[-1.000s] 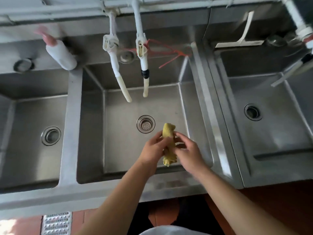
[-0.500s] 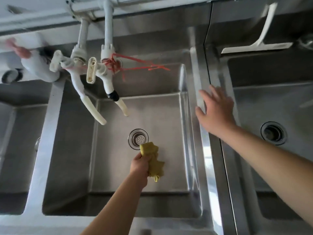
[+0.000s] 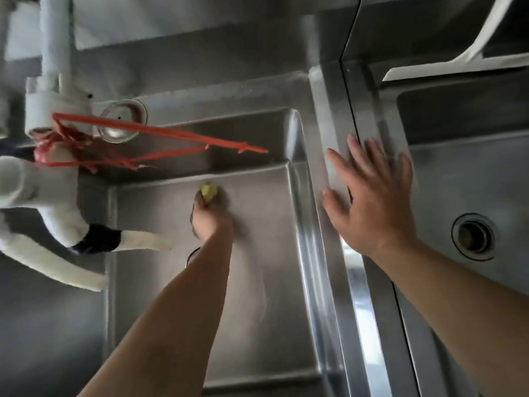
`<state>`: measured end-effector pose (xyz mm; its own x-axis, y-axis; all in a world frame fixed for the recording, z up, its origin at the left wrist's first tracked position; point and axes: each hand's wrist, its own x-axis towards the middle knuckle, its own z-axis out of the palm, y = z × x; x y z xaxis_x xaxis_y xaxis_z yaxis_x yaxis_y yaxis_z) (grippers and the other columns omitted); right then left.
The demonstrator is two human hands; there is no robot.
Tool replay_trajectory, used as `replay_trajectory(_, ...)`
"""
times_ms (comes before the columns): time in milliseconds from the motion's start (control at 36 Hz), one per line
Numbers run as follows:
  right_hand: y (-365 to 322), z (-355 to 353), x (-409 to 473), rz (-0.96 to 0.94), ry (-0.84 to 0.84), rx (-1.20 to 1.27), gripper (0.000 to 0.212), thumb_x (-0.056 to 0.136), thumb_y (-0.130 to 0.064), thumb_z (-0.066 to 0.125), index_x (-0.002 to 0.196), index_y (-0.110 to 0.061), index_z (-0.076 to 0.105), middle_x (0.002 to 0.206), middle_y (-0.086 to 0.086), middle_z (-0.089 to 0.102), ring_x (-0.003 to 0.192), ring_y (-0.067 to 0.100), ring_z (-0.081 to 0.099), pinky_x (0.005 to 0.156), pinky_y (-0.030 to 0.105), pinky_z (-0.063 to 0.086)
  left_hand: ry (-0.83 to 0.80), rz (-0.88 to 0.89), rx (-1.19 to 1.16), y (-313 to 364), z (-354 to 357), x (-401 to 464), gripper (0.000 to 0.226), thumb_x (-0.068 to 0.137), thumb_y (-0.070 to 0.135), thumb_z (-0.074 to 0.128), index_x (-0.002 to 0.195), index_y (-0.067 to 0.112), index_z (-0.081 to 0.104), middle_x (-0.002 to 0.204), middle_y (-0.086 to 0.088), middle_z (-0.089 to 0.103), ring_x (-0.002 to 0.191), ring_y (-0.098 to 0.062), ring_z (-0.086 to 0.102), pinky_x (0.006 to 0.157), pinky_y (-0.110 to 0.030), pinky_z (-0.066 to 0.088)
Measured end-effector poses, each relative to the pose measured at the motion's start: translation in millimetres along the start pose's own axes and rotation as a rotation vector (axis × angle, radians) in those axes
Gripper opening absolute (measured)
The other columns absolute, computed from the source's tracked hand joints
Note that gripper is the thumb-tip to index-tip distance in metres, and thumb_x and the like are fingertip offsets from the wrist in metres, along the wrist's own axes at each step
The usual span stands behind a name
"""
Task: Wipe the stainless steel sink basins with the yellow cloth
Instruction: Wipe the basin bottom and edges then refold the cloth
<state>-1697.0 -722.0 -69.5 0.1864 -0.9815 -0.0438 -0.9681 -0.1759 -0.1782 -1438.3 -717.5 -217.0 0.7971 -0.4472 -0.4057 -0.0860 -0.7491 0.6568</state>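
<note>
Reaching deep into the middle stainless steel sink basin [image 3: 257, 253], the left hand [image 3: 210, 217] now grips the bunched yellow cloth [image 3: 209, 191] and presses it on the basin floor close to the back wall; half a second ago the same cloth was near the round drain, more to the front. So the wiping stroke has moved from the centre to the far side, and I judge that the middle basin is only started, while the other basins are not yet touched. The right hand [image 3: 372, 199] lies flat with straight, spread fingers on the shiny steel divider [image 3: 332, 253] between the basins, holding nothing, as it did a moment before; it seems to support the body.

Above the basin hang white plastic tap pipes [image 3: 54, 213] with a red string [image 3: 171, 133] tied around them, and these stand close to the left arm, so a wide stroke to the left could hit them. In the right basin a round drain [image 3: 473, 236] is visible, and a white squeegee [image 3: 472, 58] rests behind it.
</note>
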Motion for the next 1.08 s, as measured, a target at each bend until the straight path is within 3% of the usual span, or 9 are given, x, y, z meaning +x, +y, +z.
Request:
replay_trajectory(111, 1, 1, 1, 0.019, 0.019, 0.027, 0.062, 0.089, -0.047, 0.039, 0.149, -0.030, 0.039, 0.162, 0.003, 0.026, 0.151, 0.027, 0.019, 0.113, 0.060, 0.022, -0.110, 0.084, 0.202, -14, 43, 12, 0.037, 0.093, 0.016, 0.048, 0.125, 0.027, 0.062, 0.125, -0.005, 0.063, 0.117, -0.028, 0.057, 0.095, -0.027, 0.040)
replay_trajectory(222, 1, 3, 0, 0.014, 0.040, 0.070, 0.063, 0.088, -0.044, 0.041, 0.148, -0.028, 0.040, 0.162, 0.003, 0.028, 0.150, 0.027, 0.020, 0.114, 0.060, 0.021, -0.153, 0.199, 0.278, -22, 79, -12, 0.048, 0.092, 0.015, 0.048, 0.136, 0.034, 0.056, 0.143, -0.001, 0.053, 0.133, -0.029, 0.047, 0.107, -0.041, 0.041)
replay_trajectory(361, 1, 3, -1, 0.018, 0.046, 0.089, 0.064, 0.086, -0.040, 0.041, 0.149, -0.028, 0.039, 0.162, 0.002, 0.027, 0.151, 0.026, 0.019, 0.115, 0.060, 0.020, -0.380, 0.409, 0.262, 15, 127, -42, 0.048, 0.093, 0.013, 0.047, 0.136, 0.030, 0.058, 0.141, 0.000, 0.057, 0.138, -0.025, 0.041, 0.113, -0.037, 0.034)
replay_trajectory(444, 0, 3, -1, 0.028, 0.042, 0.091, 0.064, 0.086, -0.038, 0.044, 0.150, -0.029, 0.038, 0.162, 0.002, 0.026, 0.151, 0.025, 0.018, 0.116, 0.060, 0.020, -0.410, 0.428, 0.331, 26, 139, -47, 0.048, 0.093, 0.016, 0.045, 0.137, 0.033, 0.056, 0.142, -0.003, 0.055, 0.138, -0.023, 0.040, 0.115, -0.037, 0.030)
replay_trajectory(528, 0, 1, -1, 0.028, 0.028, 0.091, 0.064, 0.087, -0.038, 0.043, 0.150, -0.028, 0.037, 0.163, 0.002, 0.025, 0.152, 0.025, 0.017, 0.116, 0.061, 0.019, -0.441, 0.560, 0.394, 14, 125, -46, 0.053, 0.092, 0.010, 0.043, 0.140, 0.028, 0.054, 0.149, -0.008, 0.047, 0.145, -0.021, 0.029, 0.120, -0.035, 0.018)
replay_trajectory(639, -2, -2, -1, 0.042, 0.010, 0.089, 0.064, 0.087, -0.038, 0.041, 0.150, -0.028, 0.037, 0.163, 0.003, 0.025, 0.152, 0.026, 0.017, 0.115, 0.061, 0.019, -0.528, 0.699, 0.412, -20, 95, -48, 0.051, 0.087, 0.012, 0.050, 0.135, 0.027, 0.059, 0.147, -0.011, 0.050, 0.143, -0.021, 0.032, 0.119, -0.034, 0.017)
replay_trajectory(972, -3, 0, -1, 0.023, 0.009, 0.003, 0.061, 0.091, -0.039, 0.039, 0.150, -0.028, 0.034, 0.163, 0.004, 0.023, 0.151, 0.029, 0.018, 0.117, 0.060, 0.018, -0.655, 1.014, 0.553, -147, 8, -124, 0.054, 0.066, 0.007, 0.076, 0.115, 0.030, 0.072, 0.115, 0.003, 0.072, 0.123, -0.018, 0.048, 0.099, -0.041, 0.048)
replay_trajectory(1028, -2, 0, -1, 0.003, 0.025, -0.014, 0.059, 0.092, -0.038, 0.038, 0.149, -0.026, 0.036, 0.162, 0.007, 0.025, 0.150, 0.031, 0.020, 0.118, 0.058, 0.016, -0.730, 0.997, 0.568, -166, -6, -135, 0.048, 0.073, 0.013, 0.079, 0.115, 0.033, 0.072, 0.120, 0.003, 0.069, 0.125, -0.020, 0.049, 0.101, -0.045, 0.050)
replay_trajectory(1083, -1, -1, 0, -0.015, 0.038, -0.021, 0.057, 0.094, -0.037, 0.038, 0.149, -0.024, 0.037, 0.161, 0.009, 0.027, 0.149, 0.033, 0.022, 0.120, 0.055, 0.014, -0.891, 0.883, 0.672, -180, -22, -146, 0.041, 0.086, 0.023, 0.068, 0.123, 0.040, 0.066, 0.136, 0.002, 0.058, 0.135, -0.020, 0.040, 0.114, -0.037, 0.035)
